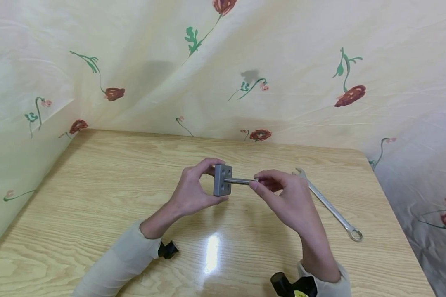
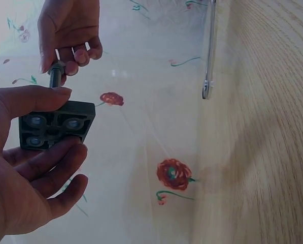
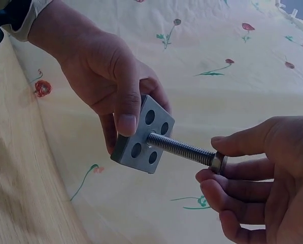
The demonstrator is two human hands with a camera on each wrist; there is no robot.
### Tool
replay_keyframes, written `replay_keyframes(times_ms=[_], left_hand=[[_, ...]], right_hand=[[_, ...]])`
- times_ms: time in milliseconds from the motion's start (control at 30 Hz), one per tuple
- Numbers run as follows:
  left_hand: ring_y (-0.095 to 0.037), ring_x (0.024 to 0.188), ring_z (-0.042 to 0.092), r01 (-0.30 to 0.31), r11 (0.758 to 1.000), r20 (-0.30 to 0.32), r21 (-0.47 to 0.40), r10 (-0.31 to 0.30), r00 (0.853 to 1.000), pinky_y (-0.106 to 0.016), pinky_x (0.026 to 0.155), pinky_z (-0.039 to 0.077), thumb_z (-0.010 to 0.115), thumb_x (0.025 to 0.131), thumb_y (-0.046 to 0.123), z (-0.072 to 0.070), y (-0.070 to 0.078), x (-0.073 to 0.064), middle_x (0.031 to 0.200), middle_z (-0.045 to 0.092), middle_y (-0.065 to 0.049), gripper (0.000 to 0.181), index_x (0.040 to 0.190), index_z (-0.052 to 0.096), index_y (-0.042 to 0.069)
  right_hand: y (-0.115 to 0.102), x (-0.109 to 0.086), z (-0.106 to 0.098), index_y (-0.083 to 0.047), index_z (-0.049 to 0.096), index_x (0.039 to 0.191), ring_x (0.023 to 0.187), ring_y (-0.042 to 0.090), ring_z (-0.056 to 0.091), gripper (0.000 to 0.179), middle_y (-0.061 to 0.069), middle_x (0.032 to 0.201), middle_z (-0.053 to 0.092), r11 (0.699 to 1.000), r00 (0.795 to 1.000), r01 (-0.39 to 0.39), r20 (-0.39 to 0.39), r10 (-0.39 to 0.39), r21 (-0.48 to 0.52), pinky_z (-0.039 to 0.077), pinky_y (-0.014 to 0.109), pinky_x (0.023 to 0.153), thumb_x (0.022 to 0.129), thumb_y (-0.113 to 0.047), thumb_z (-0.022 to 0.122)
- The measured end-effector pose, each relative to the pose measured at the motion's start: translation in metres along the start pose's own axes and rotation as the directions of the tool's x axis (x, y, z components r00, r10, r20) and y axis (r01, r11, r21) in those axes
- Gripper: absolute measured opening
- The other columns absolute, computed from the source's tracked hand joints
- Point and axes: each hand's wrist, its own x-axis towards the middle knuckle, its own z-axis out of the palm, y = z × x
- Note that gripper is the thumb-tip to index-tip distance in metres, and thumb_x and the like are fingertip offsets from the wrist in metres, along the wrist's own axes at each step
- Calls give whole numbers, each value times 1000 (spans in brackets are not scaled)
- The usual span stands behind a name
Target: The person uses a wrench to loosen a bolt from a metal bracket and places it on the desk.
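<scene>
My left hand (image 1: 193, 187) grips a grey square block (image 1: 222, 180) by its edges, thumb on one side and fingers on the other. Round holes surround the block's centre, from which a threaded bolt (image 3: 184, 150) sticks out. At the bolt's far end is a hexagonal head (image 3: 219, 163), pinched between the thumb and fingers of my right hand (image 1: 288, 200). Both hands hold the pieces above the table. In the left wrist view, the hollowed back of the block (image 2: 57, 124) faces the camera, partly covered by left fingers.
A combination wrench (image 1: 330, 204) lies on the wooden table (image 1: 96, 185), to the right of my right hand. Cloth with a flower print (image 1: 145, 74) hangs behind the table and along its sides.
</scene>
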Motion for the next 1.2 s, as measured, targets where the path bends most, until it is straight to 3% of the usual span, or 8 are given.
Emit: replay_keyframes(times_ms=[167, 367, 600, 733, 833, 900, 1000, 1200], left_hand=[[-20, 90, 69, 8, 1000, 0, -8, -8, 1000, -45, 93, 53, 89, 59, 7, -1, -1, 0, 104, 74, -9, 71, 123, 58, 6], [-19, 89, 69, -1, 1000, -5, -14, 1, 1000, -44, 92, 53, 89, 60, 7, -1, 0, 0, 102, 74, -9, 70, 122, 58, 7], [-19, 90, 69, 2, 1000, -8, -11, -2, 1000, -46, 92, 53, 88, 60, 7, -2, 2, 0, 102, 74, -8, 69, 122, 58, 9], [-19, 90, 69, -2, 1000, -12, 1, 2, 1000, -44, 92, 53, 89, 60, 7, -3, 0, 0, 103, 74, -8, 70, 122, 58, 8], [-19, 89, 69, -1, 1000, -19, 7, 1, 1000, -44, 91, 53, 89, 59, 7, -3, -2, 0, 102, 74, -8, 70, 122, 58, 7], [-19, 89, 69, 1, 1000, -22, 9, -1, 1000, -44, 92, 53, 89, 59, 7, -3, -1, 0, 101, 74, -8, 70, 122, 59, 7], [-19, 89, 69, 6, 1000, -22, 11, -6, 1000, -44, 92, 53, 89, 59, 7, -2, 0, 0, 100, 74, -8, 70, 122, 59, 7], [-19, 89, 69, 6, 1000, -15, 13, -5, 1000, -44, 91, 53, 89, 59, 7, -1, 0, 1, 101, 74, -8, 69, 121, 59, 8]], right_hand=[[4, 0, 2, -12, 74, 98, 77, 11, 66, 21, 0, 85, 74, 992, 988, 129, -87, -128, -3, 52, 24, 74, 78, -8, 78], [7, 2, 9, -12, 74, 86, 76, 11, 62, 30, 0, 85, 74, 958, 940, 283, -207, -269, 41, 47, 15, 72, 68, 12, 75], [7, 4, 12, -11, 73, 85, 80, 12, 65, 32, 0, 89, 73, 945, 924, 327, -219, -313, 30, 48, 15, 76, 65, 14, 76], [7, 3, 7, -8, 67, 110, 94, 17, 65, 44, 5, 108, 70, 964, 957, 264, -131, -258, 30, 52, 28, 80, 69, -3, 84], [7, 3, 3, -7, 64, 119, 98, 22, 66, 37, 8, 108, 71, 988, 986, 153, -75, -150, 34, 53, 33, 77, 85, -18, 74], [7, 2, 2, -5, 67, 111, 91, 22, 69, 26, 8, 96, 74, 997, 997, 70, -40, -69, 44, 51, 30, 70, 96, -24, 59], [7, 3, 3, -5, 71, 91, 75, 18, 69, 45, 6, 74, 72, 998, 999, -35, 16, 34, 51, 44, 25, 59, 104, -32, 38], [3, 4, 5, -11, 68, 73, 53, 13, 51, 47, 2, 63, 67, 992, 990, -128, 57, 127, 17, 36, 26, 47, 99, -44, 47]])
